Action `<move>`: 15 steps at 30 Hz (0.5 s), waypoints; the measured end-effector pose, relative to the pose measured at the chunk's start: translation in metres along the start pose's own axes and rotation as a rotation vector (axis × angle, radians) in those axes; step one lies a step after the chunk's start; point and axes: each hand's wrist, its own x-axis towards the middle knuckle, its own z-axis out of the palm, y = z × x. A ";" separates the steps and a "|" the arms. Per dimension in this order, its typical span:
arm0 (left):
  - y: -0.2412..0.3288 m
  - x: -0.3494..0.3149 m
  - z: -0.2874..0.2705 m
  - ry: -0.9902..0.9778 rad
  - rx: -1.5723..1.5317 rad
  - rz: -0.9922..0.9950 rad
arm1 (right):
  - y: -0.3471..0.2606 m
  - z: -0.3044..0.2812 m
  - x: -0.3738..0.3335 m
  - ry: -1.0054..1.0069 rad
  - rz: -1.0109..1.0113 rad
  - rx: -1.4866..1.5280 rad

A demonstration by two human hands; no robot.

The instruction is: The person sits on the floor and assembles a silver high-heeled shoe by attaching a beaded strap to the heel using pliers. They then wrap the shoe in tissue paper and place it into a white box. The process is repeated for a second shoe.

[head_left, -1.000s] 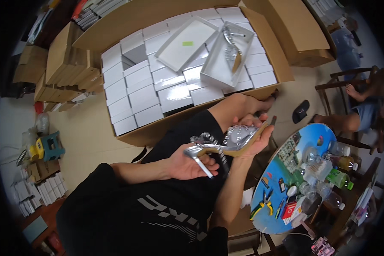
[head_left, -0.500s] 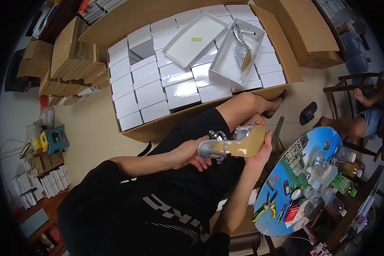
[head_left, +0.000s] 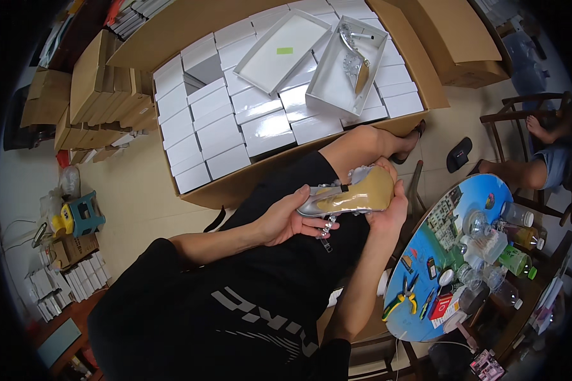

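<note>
A high-heeled sandal (head_left: pixel 359 192) is held over my lap, its tan sole turned up, with a silver heel and clear, jewelled straps. My left hand (head_left: pixel 286 218) grips it at the heel end, thumb on top, with a jewelled strap by its fingertips. Around the toe end, my right hand (head_left: pixel 389 206) is closed, fingers partly hidden behind the sole. The matching sandal (head_left: pixel 356 63) lies in an open white shoebox (head_left: pixel 327 95) ahead of me. Beside that box rests its white lid (head_left: pixel 260 70), inside up, bearing a green sticker.
A large carton (head_left: pixel 219 198) full of white shoeboxes stands ahead. To my right, a round blue-topped table (head_left: pixel 397 317) carries pliers (head_left: pixel 403 298), bottles and a red box. Brown cartons (head_left: pixel 89 82) are stacked at left, above a teal stool (head_left: pixel 86 213). Another person's legs (head_left: pixel 521 171) show at far right.
The sandal has been rotated so its sole faces up more squarely. My left hand has shifted its hold at the heel end, and a jewelled strap now hangs below its fingers.
</note>
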 end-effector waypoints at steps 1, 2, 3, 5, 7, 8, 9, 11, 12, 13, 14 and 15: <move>0.000 0.000 -0.001 -0.022 0.009 -0.009 | -0.001 -0.002 0.000 0.001 0.000 0.000; 0.001 0.000 -0.002 -0.042 0.019 -0.014 | -0.001 -0.004 0.002 -0.026 -0.001 0.006; 0.001 0.000 -0.002 -0.044 0.033 -0.015 | 0.000 -0.007 0.004 -0.053 -0.002 0.012; 0.004 0.000 0.001 -0.047 0.060 -0.016 | 0.000 -0.010 0.005 -0.114 -0.013 0.006; 0.004 0.000 0.002 -0.048 0.082 -0.015 | 0.000 -0.011 0.005 -0.183 -0.033 -0.020; 0.005 0.000 0.002 -0.047 0.094 -0.011 | 0.001 -0.010 0.005 -0.199 -0.052 -0.005; 0.005 -0.001 0.001 -0.060 0.095 -0.010 | 0.001 -0.009 0.005 -0.215 -0.071 0.010; 0.005 -0.001 -0.002 -0.085 0.097 -0.004 | 0.002 -0.005 0.002 -0.251 -0.096 0.033; 0.004 -0.001 -0.001 -0.064 0.098 0.013 | 0.002 -0.002 -0.001 -0.271 -0.102 0.041; 0.004 -0.001 0.002 -0.043 0.099 0.030 | 0.002 0.000 -0.004 -0.292 -0.108 0.050; 0.004 -0.001 0.005 -0.023 0.098 0.046 | 0.001 -0.003 -0.003 -0.398 -0.106 0.077; 0.004 0.000 0.005 -0.025 0.065 0.072 | 0.000 -0.009 0.000 -0.504 -0.103 0.104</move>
